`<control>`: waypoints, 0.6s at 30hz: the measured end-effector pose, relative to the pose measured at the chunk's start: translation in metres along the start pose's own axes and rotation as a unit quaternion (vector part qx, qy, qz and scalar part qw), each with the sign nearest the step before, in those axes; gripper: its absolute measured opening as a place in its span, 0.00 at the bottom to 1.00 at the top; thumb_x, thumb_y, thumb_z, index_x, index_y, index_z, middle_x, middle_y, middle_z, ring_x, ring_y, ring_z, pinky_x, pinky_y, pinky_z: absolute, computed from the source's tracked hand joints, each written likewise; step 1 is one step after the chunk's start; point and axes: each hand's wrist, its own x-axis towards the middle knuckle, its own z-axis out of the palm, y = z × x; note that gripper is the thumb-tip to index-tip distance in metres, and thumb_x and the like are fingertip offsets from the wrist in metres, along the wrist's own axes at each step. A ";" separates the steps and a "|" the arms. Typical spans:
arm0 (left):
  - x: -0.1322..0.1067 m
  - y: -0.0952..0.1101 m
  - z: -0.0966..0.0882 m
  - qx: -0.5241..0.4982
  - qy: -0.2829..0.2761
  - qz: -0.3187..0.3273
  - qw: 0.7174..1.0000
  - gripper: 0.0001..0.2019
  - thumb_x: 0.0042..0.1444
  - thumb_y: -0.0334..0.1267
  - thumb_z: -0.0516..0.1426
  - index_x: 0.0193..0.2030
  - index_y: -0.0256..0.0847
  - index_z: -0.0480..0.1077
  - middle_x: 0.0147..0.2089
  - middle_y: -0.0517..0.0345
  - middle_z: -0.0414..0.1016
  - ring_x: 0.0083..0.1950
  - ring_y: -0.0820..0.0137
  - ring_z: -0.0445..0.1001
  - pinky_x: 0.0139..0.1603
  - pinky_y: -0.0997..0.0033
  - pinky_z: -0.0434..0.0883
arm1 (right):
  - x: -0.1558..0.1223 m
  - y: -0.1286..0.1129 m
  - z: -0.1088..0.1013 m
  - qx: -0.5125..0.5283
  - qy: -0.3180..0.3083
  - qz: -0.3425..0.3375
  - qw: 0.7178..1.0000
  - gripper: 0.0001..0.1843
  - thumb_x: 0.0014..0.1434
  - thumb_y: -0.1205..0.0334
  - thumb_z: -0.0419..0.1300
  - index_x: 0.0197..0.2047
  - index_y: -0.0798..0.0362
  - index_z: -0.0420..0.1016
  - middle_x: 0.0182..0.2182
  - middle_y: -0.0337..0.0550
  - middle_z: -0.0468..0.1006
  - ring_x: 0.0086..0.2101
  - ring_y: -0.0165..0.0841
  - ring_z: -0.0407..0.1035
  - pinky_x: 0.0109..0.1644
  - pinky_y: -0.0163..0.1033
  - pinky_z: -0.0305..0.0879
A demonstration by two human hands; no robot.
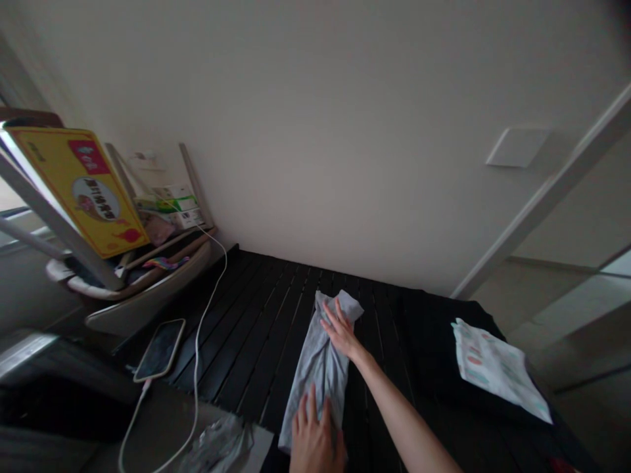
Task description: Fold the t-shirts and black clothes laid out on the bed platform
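Pale wall [340, 131] fills the back. Black slatted tabletop [263, 289] runs in front of it, up against its base. Left: chair-like stand [148, 305] with a curved cream shell, loaded with small packs and odds and ends. Right: dark bundle [426, 335] on the tabletop, looks like black fabric, edges hard to read against the slats. Yellow box [86, 187] with a red label sits tilted on the stand, behind a diagonal bar.

Grey cloth [315, 368] — long narrow strip, laid lengthwise on the middle of the tabletop, far end flared, creases down its length. White packet [497, 368] with coloured print lies on the dark bundle. Crumpled plastic [221, 447] at bottom left, near the tabletop's front edge.

Hands are apart, one at each end of the cloth. Right hand [341, 334] rests on the far part, fingers spread. Left hand [315, 437] is at the near end, fingers extended over the fabric — neither grips it.

Phone [160, 351] lies face up at the tabletop's left side. White wall plate [518, 147] upper right. White cable [196, 358] plugs into the phone's near end, loops back toward the stand.
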 end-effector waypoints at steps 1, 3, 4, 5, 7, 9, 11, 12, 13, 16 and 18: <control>-0.004 -0.008 -0.003 0.027 0.032 0.009 0.999 0.31 0.54 0.38 0.53 0.67 0.42 0.58 0.70 0.46 0.52 0.67 0.47 0.57 0.58 0.49 0.66 | -0.004 -0.002 0.007 -0.020 0.010 -0.013 1.000 0.31 0.66 0.44 0.40 0.69 0.39 0.45 0.71 0.43 0.32 0.67 0.42 0.39 0.67 0.58 0.41; -0.009 -0.021 -0.002 0.075 0.079 0.055 0.992 0.34 0.53 0.39 0.55 0.69 0.47 0.54 0.71 0.50 0.49 0.69 0.47 0.54 0.61 0.49 0.63 | -0.016 0.000 0.020 -0.071 0.042 -0.025 0.996 0.30 0.67 0.46 0.39 0.70 0.40 0.43 0.71 0.43 0.32 0.67 0.42 0.37 0.67 0.59 0.40; -0.012 -0.027 0.000 0.094 0.088 0.097 0.987 0.36 0.53 0.41 0.55 0.69 0.48 0.51 0.72 0.52 0.49 0.69 0.49 0.54 0.62 0.50 0.61 | -0.024 0.003 0.026 -0.101 0.059 -0.021 0.993 0.30 0.67 0.47 0.39 0.70 0.41 0.42 0.71 0.44 0.32 0.68 0.41 0.36 0.67 0.59 0.39; -0.013 -0.032 0.003 0.109 0.091 0.142 0.980 0.36 0.54 0.43 0.55 0.70 0.50 0.49 0.71 0.55 0.50 0.68 0.51 0.55 0.63 0.51 0.60 | -0.032 0.008 0.030 -0.131 0.072 -0.008 0.989 0.30 0.67 0.48 0.38 0.70 0.44 0.42 0.71 0.45 0.33 0.68 0.41 0.35 0.67 0.59 0.38; -0.017 -0.041 0.010 0.141 0.091 0.222 0.960 0.34 0.57 0.48 0.53 0.70 0.51 0.48 0.70 0.59 0.53 0.67 0.55 0.58 0.64 0.54 0.57 | -0.047 0.018 0.037 -0.183 0.068 0.029 0.980 0.32 0.67 0.47 0.39 0.70 0.49 0.42 0.70 0.49 0.36 0.68 0.42 0.35 0.67 0.59 0.36; -0.020 -0.048 0.014 0.174 0.099 0.261 0.944 0.31 0.60 0.46 0.51 0.70 0.49 0.49 0.70 0.61 0.54 0.66 0.60 0.60 0.65 0.58 0.56 | -0.058 0.028 0.039 -0.213 0.025 0.052 0.975 0.34 0.66 0.45 0.40 0.70 0.52 0.44 0.70 0.50 0.39 0.67 0.43 0.37 0.67 0.60 0.34; -0.022 -0.052 0.013 0.196 0.102 0.264 0.939 0.30 0.61 0.41 0.51 0.70 0.48 0.49 0.71 0.62 0.53 0.66 0.62 0.59 0.66 0.59 0.55 | -0.066 0.033 0.034 -0.225 -0.015 0.052 0.973 0.34 0.66 0.44 0.40 0.70 0.50 0.43 0.70 0.48 0.41 0.67 0.42 0.38 0.67 0.61 0.32; -0.023 -0.053 0.009 0.198 0.097 0.266 0.939 0.30 0.61 0.39 0.52 0.70 0.48 0.49 0.71 0.62 0.52 0.67 0.62 0.58 0.66 0.59 0.55 | -0.070 0.033 0.030 -0.226 -0.024 0.047 0.973 0.34 0.66 0.44 0.40 0.70 0.49 0.42 0.70 0.46 0.41 0.67 0.42 0.38 0.67 0.62 0.31; -0.023 -0.054 0.004 0.195 0.087 0.270 0.939 0.31 0.60 0.36 0.52 0.70 0.47 0.49 0.71 0.61 0.52 0.67 0.63 0.58 0.66 0.59 0.55 | -0.074 0.031 0.025 -0.223 -0.029 0.040 0.974 0.34 0.66 0.45 0.40 0.70 0.47 0.41 0.70 0.45 0.41 0.67 0.41 0.38 0.67 0.62 0.31; -0.023 -0.055 -0.019 0.170 0.051 0.300 0.937 0.31 0.57 0.27 0.51 0.68 0.45 0.53 0.69 0.61 0.58 0.65 0.67 0.61 0.63 0.64 0.60 | -0.099 0.017 0.009 -0.180 -0.080 -0.020 0.980 0.34 0.65 0.46 0.42 0.71 0.45 0.38 0.70 0.43 0.41 0.68 0.38 0.37 0.68 0.59 0.33; -0.022 -0.056 -0.033 0.134 0.033 0.315 0.939 0.29 0.56 0.24 0.50 0.65 0.44 0.58 0.65 0.60 0.64 0.63 0.68 0.65 0.60 0.67 0.64 | -0.124 0.005 0.001 -0.134 -0.156 -0.085 0.975 0.37 0.64 0.45 0.46 0.71 0.43 0.37 0.70 0.42 0.41 0.67 0.37 0.37 0.69 0.56 0.34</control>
